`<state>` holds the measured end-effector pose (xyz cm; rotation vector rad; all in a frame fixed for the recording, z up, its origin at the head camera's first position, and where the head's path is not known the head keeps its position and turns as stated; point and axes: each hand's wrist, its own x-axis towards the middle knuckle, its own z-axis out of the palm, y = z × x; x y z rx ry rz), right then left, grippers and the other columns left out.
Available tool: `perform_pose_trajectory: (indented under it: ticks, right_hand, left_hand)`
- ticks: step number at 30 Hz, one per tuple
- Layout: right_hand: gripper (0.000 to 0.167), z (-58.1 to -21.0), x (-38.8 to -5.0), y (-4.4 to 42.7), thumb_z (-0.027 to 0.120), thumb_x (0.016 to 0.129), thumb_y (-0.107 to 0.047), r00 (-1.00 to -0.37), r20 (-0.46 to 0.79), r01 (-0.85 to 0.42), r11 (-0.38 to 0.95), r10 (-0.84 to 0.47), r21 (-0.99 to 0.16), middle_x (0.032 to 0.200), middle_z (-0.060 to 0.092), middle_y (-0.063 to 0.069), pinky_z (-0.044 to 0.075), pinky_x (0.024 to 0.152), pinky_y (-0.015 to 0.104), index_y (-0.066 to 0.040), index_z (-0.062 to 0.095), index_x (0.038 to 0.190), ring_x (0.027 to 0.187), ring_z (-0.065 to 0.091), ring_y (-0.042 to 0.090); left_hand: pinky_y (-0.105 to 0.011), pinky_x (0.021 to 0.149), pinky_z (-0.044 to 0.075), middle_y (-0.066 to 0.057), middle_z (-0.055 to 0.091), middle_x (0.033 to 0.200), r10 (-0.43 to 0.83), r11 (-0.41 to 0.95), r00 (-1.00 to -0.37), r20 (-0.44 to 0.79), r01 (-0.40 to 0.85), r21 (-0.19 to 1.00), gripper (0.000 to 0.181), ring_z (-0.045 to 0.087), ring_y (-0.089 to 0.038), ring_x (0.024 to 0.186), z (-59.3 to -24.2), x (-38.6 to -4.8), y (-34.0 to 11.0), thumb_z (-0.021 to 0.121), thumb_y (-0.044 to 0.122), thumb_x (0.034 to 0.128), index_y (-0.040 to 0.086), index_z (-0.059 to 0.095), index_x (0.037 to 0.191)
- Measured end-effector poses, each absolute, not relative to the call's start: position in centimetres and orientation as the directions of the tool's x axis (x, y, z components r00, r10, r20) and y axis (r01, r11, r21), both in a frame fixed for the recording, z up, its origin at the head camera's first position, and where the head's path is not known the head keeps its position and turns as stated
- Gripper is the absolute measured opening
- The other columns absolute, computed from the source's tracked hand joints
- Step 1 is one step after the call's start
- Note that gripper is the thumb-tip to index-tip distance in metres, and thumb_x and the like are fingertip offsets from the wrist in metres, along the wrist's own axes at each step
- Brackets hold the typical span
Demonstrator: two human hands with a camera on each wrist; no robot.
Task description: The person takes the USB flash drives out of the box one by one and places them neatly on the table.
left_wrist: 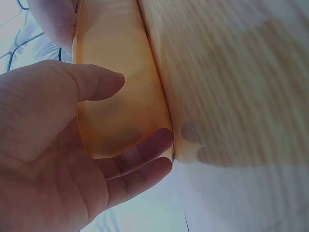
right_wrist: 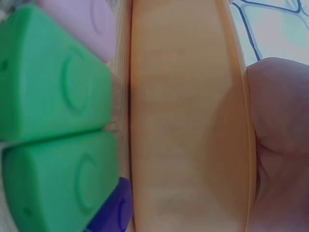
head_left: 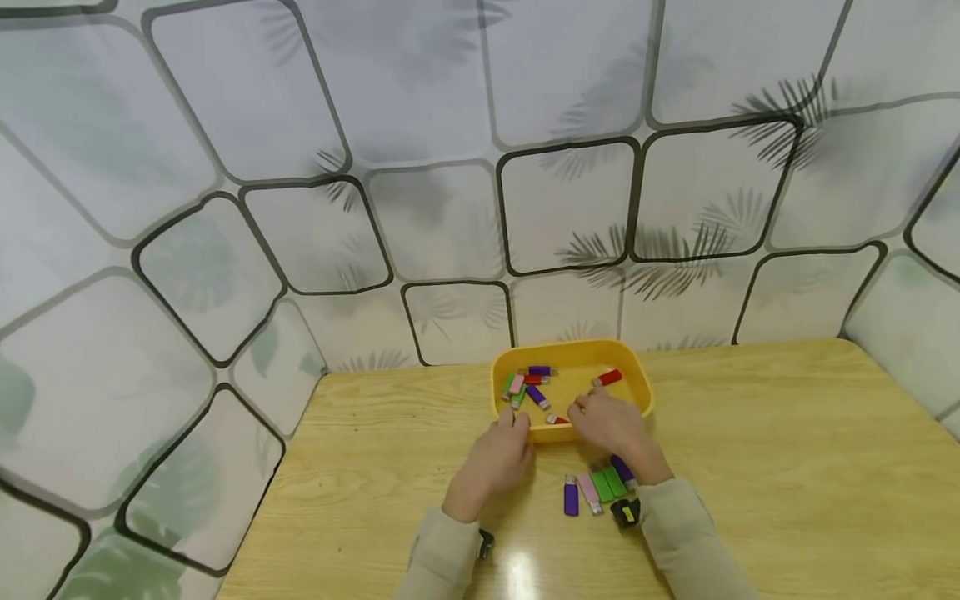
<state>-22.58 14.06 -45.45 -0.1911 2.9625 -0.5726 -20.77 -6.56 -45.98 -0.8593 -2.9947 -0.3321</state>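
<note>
A yellow plastic tray (head_left: 637,367) holds several USB flash drives, among them a purple one (head_left: 537,396) and a red one (head_left: 609,377). My left hand (head_left: 498,454) grips the tray's front left corner. In the left wrist view its thumb (left_wrist: 101,83) lies along the outer wall, while two fingers curve round the corner and the others go behind the rim. Over the front rim reaches my right hand (head_left: 611,425), its fingers inside the tray close to a red and silver flash drive (head_left: 556,419). Those fingertips are hidden in the right wrist view by the tray wall (right_wrist: 188,96).
On the wooden table (head_left: 765,467), before the tray, lies a row of flash drives: purple (head_left: 572,497), pink (head_left: 589,490), green (head_left: 602,483) and another purple (head_left: 622,472) partly under my right wrist. A patterned wall covering (head_left: 450,225) rises behind the table.
</note>
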Motion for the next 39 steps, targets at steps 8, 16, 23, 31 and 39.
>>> perform_pose_trajectory:
  ticks: [8, 16, 23, 31, 39]
  right_hand:
    - [0.048, -45.04, -22.56, 14.01, 0.038, 0.101, -0.032, -0.986, -0.114, -0.072, 0.923, -0.123, -0.377, 0.142, 0.044, 0.036, 0.049, 0.089, 0.055, -0.001, 0.068, 0.122, 0.118, 0.055, 0.046]
    - [0.048, -44.86, -22.51, 13.88, 0.038, 0.102, -0.033, -0.984, -0.140, -0.057, 0.939, -0.111, -0.340, 0.118, 0.059, 0.027, 0.047, 0.087, 0.057, -0.001, 0.066, 0.125, 0.103, 0.057, 0.040]
    - [0.045, -44.92, -22.39, 13.83, 0.039, 0.101, -0.034, -0.987, -0.139, -0.024, 0.927, -0.081, -0.375, 0.096, 0.058, 0.021, 0.048, 0.074, 0.051, -0.002, 0.071, 0.095, 0.079, 0.056, 0.031]
    - [0.049, -44.76, -22.38, 13.79, 0.040, 0.100, -0.034, -0.992, -0.114, -0.008, 0.904, -0.063, -0.428, 0.069, 0.047, 0.008, 0.035, 0.054, 0.035, -0.010, 0.053, 0.059, 0.056, 0.045, 0.022]
    - [0.051, -45.14, -22.44, 13.90, 0.042, 0.099, -0.033, -0.994, -0.096, -0.010, 0.888, -0.060, -0.460, 0.052, 0.035, -0.002, 0.027, 0.048, 0.031, -0.014, 0.043, 0.052, 0.047, 0.034, 0.016]
  left_hand:
    - [-0.027, 0.059, 0.045, -0.008, 0.044, 0.100, 0.529, 0.823, -0.846, 0.063, 0.530, 0.204, 0.021, 0.048, -0.015, 0.069, -45.72, -20.86, -6.65, 0.057, 0.019, 0.0986, 0.004, 0.051, 0.113]
    - [-0.027, 0.058, 0.044, -0.008, 0.043, 0.098, 0.527, 0.823, -0.846, 0.087, 0.533, 0.198, 0.022, 0.048, -0.015, 0.069, -45.82, -20.82, -6.62, 0.057, 0.019, 0.0987, 0.004, 0.050, 0.113]
    - [-0.027, 0.058, 0.044, -0.007, 0.043, 0.097, 0.527, 0.827, -0.846, 0.080, 0.532, 0.184, 0.022, 0.048, -0.015, 0.070, -45.80, -20.79, -6.68, 0.058, 0.019, 0.0986, 0.005, 0.051, 0.113]
    - [-0.028, 0.058, 0.045, -0.007, 0.043, 0.096, 0.529, 0.825, -0.844, 0.091, 0.536, 0.180, 0.021, 0.049, -0.015, 0.070, -45.76, -20.85, -6.73, 0.058, 0.019, 0.0983, 0.005, 0.051, 0.112]
    - [-0.028, 0.058, 0.045, -0.008, 0.044, 0.097, 0.532, 0.822, -0.842, 0.094, 0.540, 0.181, 0.021, 0.050, -0.016, 0.071, -45.97, -20.91, -6.70, 0.058, 0.019, 0.0985, 0.004, 0.050, 0.112]
